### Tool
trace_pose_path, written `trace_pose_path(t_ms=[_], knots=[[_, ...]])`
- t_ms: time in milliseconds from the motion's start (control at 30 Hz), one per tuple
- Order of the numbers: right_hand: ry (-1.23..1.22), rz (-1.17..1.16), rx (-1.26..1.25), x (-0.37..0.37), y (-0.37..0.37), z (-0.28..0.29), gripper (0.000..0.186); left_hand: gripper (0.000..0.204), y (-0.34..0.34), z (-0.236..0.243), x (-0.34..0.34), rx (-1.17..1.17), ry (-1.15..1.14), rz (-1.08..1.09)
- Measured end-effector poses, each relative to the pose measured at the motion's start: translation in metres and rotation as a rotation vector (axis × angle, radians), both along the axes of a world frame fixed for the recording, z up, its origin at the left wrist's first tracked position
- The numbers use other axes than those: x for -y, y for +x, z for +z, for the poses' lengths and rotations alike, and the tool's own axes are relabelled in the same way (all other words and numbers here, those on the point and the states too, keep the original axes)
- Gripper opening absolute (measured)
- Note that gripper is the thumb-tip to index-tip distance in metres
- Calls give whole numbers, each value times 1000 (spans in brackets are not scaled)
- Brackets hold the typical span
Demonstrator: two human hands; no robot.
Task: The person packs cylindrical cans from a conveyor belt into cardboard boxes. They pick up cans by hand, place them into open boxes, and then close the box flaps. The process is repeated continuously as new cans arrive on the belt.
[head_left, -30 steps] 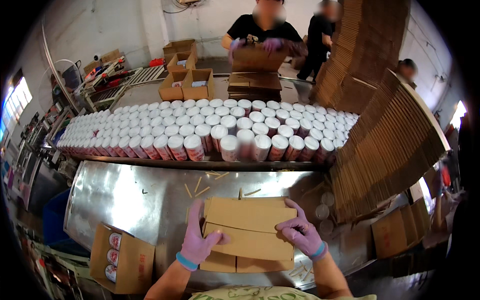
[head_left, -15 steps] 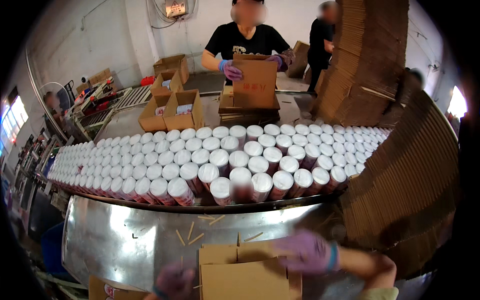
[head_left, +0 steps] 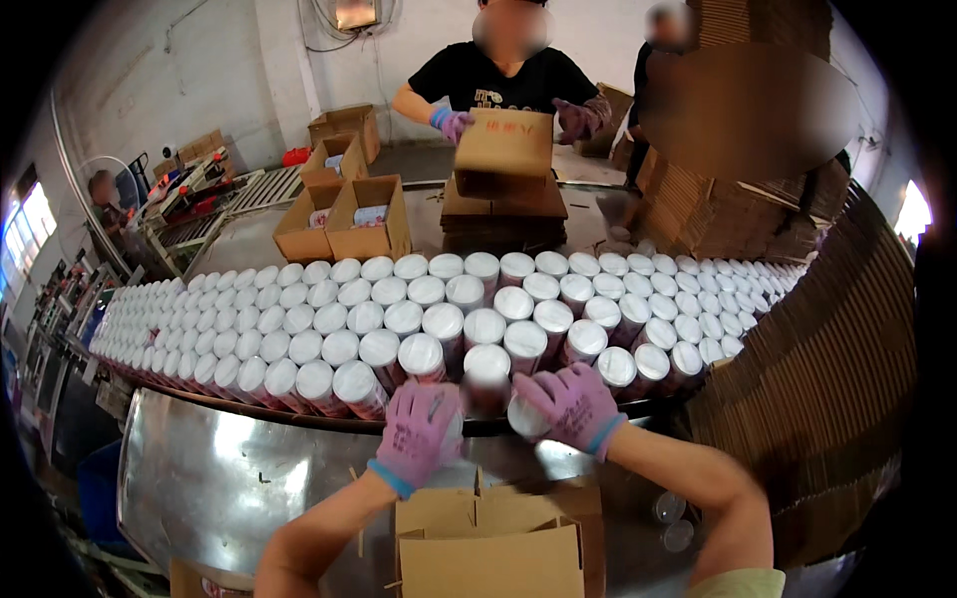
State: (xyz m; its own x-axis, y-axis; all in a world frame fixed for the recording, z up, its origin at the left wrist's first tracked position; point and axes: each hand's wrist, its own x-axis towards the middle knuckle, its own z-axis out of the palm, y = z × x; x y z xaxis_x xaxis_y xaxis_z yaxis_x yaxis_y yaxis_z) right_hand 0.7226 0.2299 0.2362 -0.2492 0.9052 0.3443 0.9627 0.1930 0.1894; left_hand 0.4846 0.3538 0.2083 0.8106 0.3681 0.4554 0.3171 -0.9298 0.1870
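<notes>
Rows of white-lidded canisters (head_left: 383,349) with reddish sides stand packed along a raised strip across the middle. My left hand (head_left: 419,434), in a purple glove, is wrapped round a canister at the front row; most of it is hidden, with a pale edge showing beside the fingers. To its right, my right hand (head_left: 573,407), gloved alike, grips another canister (head_left: 527,419), which tilts with its white lid partly in sight. Below and between my forearms stands a cardboard box (head_left: 490,563) with its top flaps up.
Across the canisters a co-worker in purple gloves handles a cardboard box (head_left: 503,145) above a stack of flat cardboard (head_left: 503,219). Filled open boxes (head_left: 369,234) stand to their left. Tall cardboard stacks (head_left: 797,399) crowd the right. Clear round lids (head_left: 676,523) lie on the metal table (head_left: 229,468).
Both my hands have moved forward from beside the box to the front row and closed on canisters. The co-worker's box has tipped, and one of their hands has come off it.
</notes>
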Motion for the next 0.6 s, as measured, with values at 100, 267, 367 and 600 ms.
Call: trace_pose_path(t_ms=[100,267,367,600], knots=[[-237,-3,-264,17,-35,31,86,67,-30,19,18,-97,-352,-87],[-1446,413,-1170,50,-80,-32,62,58,-44,28,40,-861,-1013,-464],[-1720,369,-1174,35,-87,-22,56,60,-37,11,40,-1109,-1173,-609],[-176,13,-225,-41,-30,19,92,74,-1,42,-24,-93,-20,22]])
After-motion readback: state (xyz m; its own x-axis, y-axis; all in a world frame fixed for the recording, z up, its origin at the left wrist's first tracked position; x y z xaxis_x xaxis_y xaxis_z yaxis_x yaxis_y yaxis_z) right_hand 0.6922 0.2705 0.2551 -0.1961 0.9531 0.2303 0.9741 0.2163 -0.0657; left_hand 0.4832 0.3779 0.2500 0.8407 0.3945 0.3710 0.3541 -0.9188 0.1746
